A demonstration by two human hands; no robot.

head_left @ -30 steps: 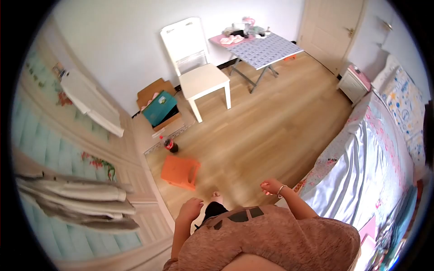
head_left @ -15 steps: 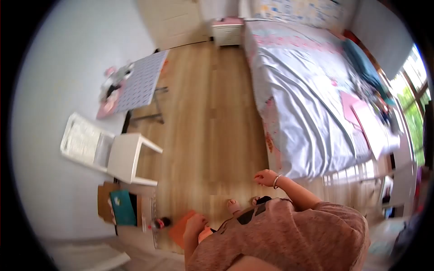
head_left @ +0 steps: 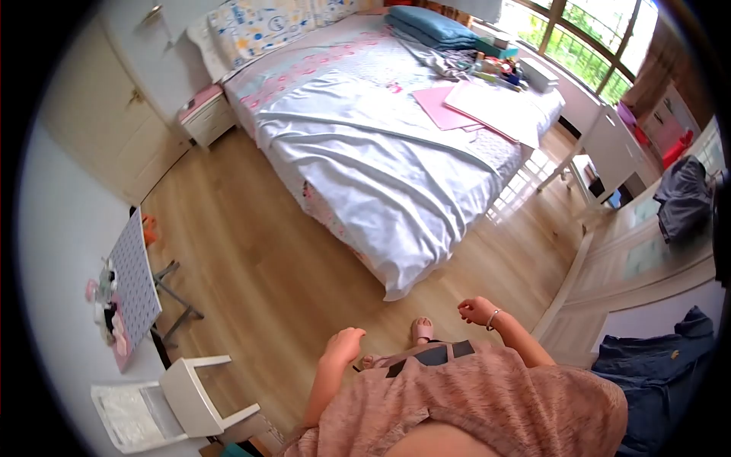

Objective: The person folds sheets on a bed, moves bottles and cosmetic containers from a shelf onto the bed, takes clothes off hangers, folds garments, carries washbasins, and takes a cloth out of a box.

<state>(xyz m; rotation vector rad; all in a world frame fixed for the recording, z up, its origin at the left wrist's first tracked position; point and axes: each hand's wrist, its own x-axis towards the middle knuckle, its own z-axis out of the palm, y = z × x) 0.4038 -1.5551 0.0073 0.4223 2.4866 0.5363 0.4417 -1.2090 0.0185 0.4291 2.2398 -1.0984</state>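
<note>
My left hand [head_left: 344, 346] hangs in the air in front of my brown top [head_left: 487, 404]. Its fingers are loosely bent and nothing shows in them. My right hand [head_left: 478, 310], with a bracelet [head_left: 493, 319] at the wrist, hovers above the wooden floor [head_left: 251, 244]. The fingers there curl a little, with gaps between them, and hold nothing visible. Nearest to that hand is the lower corner of the white bed sheet [head_left: 403, 266], which it does not touch. A foot in a pink slipper [head_left: 422, 329] shows between the two hands.
The bed [head_left: 365, 152] bears a blue folded quilt [head_left: 432, 27] and pink folders [head_left: 445, 110]. On the left stand a small folding table [head_left: 135, 263] and a white chair [head_left: 194, 396]. A white desk [head_left: 609, 152], a cabinet [head_left: 601, 282] and dark blue clothing [head_left: 655, 373] are on the right.
My view has turned to the right, so the bed sits more central and the window and cabinet show. The cola bottle and orange item by my left hand have left the view.
</note>
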